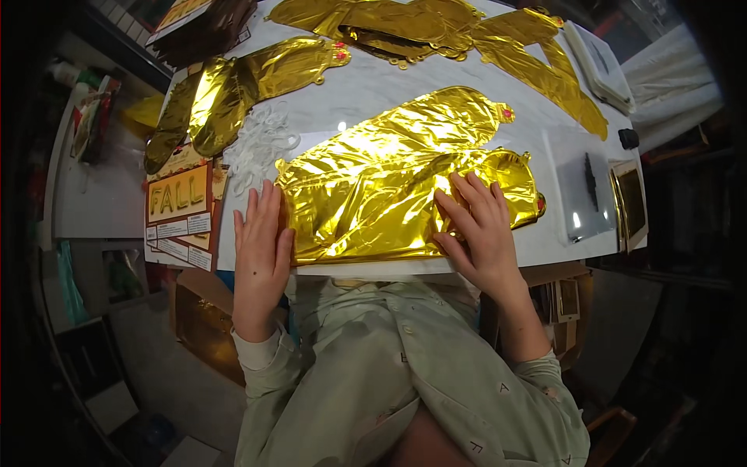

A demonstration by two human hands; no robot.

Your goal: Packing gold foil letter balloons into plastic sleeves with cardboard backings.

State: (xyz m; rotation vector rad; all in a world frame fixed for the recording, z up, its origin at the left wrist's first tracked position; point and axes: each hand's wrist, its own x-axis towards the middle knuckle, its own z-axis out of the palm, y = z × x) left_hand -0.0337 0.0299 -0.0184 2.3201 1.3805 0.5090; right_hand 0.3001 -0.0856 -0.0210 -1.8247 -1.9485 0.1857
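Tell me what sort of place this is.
Possibly a small workshop: flat gold foil pieces spread over a white table, beside a heap of thin white loops and some printed cards.

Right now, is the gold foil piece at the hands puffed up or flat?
Flat: the gold foil piece lies low and wrinkled on the white table, the right hand resting on its surface.

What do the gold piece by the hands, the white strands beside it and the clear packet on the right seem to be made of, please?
Gold piece: probably thin metallized film, mirror-glossy, with sharp creases and bright highlights.
White strands: perhaps plastic or cord, pale and loosely looped; too small to tell.
Clear packet: likely smooth plastic, see-through with glossy reflections.
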